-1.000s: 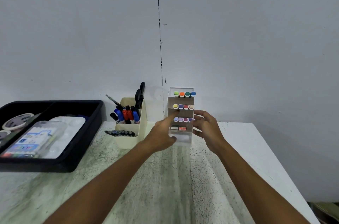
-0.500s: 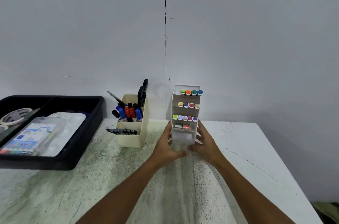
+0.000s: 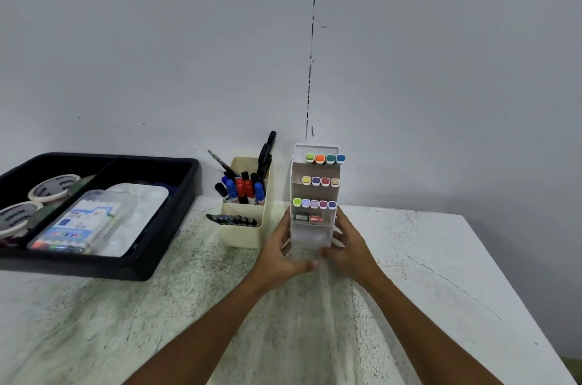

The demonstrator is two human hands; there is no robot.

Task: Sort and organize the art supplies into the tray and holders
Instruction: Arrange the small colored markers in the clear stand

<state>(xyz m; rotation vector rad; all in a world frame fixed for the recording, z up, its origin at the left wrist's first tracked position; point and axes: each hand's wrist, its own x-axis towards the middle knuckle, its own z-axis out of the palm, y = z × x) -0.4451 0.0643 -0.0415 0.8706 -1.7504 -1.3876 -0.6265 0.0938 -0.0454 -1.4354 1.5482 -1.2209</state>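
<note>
Left hand and right hand gripping white tiered marker holder at base sides. Likely light, stiff, top-heavy; low two-sided hold seeming steadiest on surface.

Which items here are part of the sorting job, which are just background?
In the job: white marker rack, gripped by left hand and right hand; cream pen holder; black tray; tape rolls; marker pack.
Just there: table; wall.
</note>
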